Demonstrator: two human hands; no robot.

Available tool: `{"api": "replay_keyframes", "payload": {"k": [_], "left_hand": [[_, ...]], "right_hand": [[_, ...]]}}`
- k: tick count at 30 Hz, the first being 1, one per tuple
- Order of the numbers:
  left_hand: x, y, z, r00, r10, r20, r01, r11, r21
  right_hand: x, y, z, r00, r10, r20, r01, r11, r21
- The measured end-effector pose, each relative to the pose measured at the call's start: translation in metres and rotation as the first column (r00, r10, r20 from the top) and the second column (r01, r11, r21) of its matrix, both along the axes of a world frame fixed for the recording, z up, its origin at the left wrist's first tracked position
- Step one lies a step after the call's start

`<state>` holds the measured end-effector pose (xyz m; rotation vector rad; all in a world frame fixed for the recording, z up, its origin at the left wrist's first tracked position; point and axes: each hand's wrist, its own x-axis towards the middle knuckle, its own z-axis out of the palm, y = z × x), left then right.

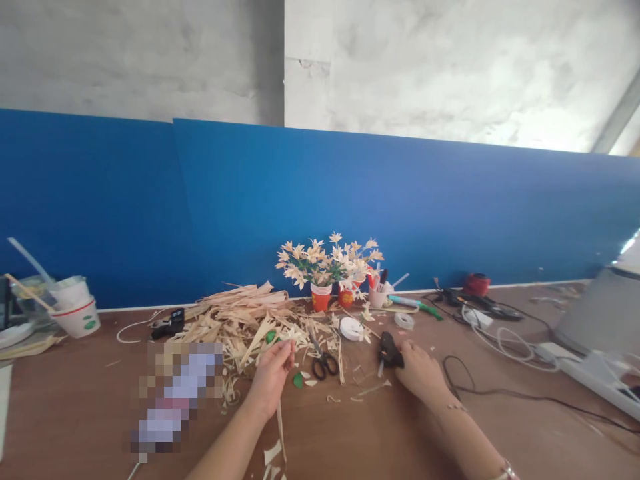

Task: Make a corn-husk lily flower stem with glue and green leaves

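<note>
My left hand [273,373] pinches a pale straw flower piece [289,335] with a long strip hanging down toward the table's near edge. It hovers at the front of a heap of dried straw strips [240,320]. My right hand [420,370] rests on the brown table [350,440] and grips a black glue gun [387,350], whose cable trails off to the right. Black-handled scissors [325,363] lie between the two hands. A small green leaf [298,381] lies just below my left hand.
Straw flowers stand in red paper cups [321,297] against the blue partition [320,207]. White tape rolls [351,328], pens, cables and a power strip [590,370] fill the right. White cups [77,313] stand far left. A blurred patch covers part of the table's left.
</note>
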<state>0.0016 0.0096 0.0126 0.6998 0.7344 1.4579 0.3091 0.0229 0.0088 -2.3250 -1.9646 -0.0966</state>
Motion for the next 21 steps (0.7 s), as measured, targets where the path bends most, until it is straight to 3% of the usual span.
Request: {"api": "replay_keyframes", "payload": {"k": [11,17,19,21], "left_hand": [[0.004,-0.003,0.002,0.998,-0.007,-0.056,0.005,1.000,-0.028],[0.004,-0.004,0.002,0.996,-0.010,-0.084,0.010,1.000,-0.001],[0.004,-0.003,0.001,0.996,-0.007,-0.087,0.008,1.000,0.007],[0.005,-0.002,-0.001,0.996,0.004,-0.092,-0.003,1.000,0.016]], "right_hand": [[0.016,0.004,0.001,0.980,-0.060,-0.188,0.070,0.996,0.049],[0.019,0.004,0.002,0.931,-0.147,-0.333,0.205,0.968,0.146],[0.014,0.000,0.008,0.904,-0.051,-0.424,0.176,0.949,0.262],[0.003,-0.005,0.018,0.850,0.140,-0.508,0.087,0.913,0.398]]}}
